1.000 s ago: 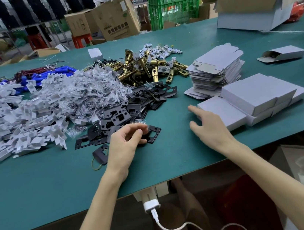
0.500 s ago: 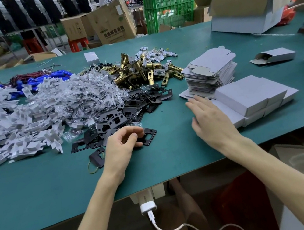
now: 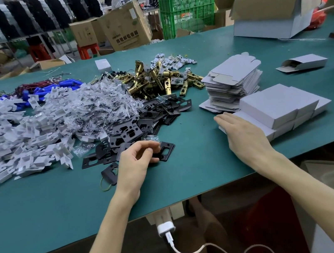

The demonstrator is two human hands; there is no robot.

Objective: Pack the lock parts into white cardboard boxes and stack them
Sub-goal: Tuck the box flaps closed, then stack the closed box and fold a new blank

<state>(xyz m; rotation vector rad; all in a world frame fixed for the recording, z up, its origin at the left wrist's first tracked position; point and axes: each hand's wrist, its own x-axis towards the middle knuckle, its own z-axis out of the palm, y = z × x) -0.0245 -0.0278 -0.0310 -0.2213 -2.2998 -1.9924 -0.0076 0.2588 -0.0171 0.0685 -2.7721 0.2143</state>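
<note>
My left hand (image 3: 137,161) curls its fingers round a black strike plate (image 3: 166,150) lying at the near edge of a heap of black plates (image 3: 139,126). My right hand (image 3: 242,134) lies flat, fingers straight, on the near-left corner of a stack of closed white boxes (image 3: 279,106). Behind those stands a pile of flat unfolded box blanks (image 3: 233,78). Brass latch bolts (image 3: 154,80) are heaped at the middle of the green table (image 3: 44,211). White plastic parts (image 3: 4,139) and clear bagged screws (image 3: 93,107) spread across the left.
A half-folded white box (image 3: 302,63) lies at the right. A large open carton (image 3: 274,10) stands at the far right. Blue and red cables (image 3: 46,88) lie at the back left. A white charger and cable (image 3: 167,229) hang under the table's near edge.
My right hand has moved forward and right from the bare table onto the corner of the white box stack. My left hand has stayed on the black plate.
</note>
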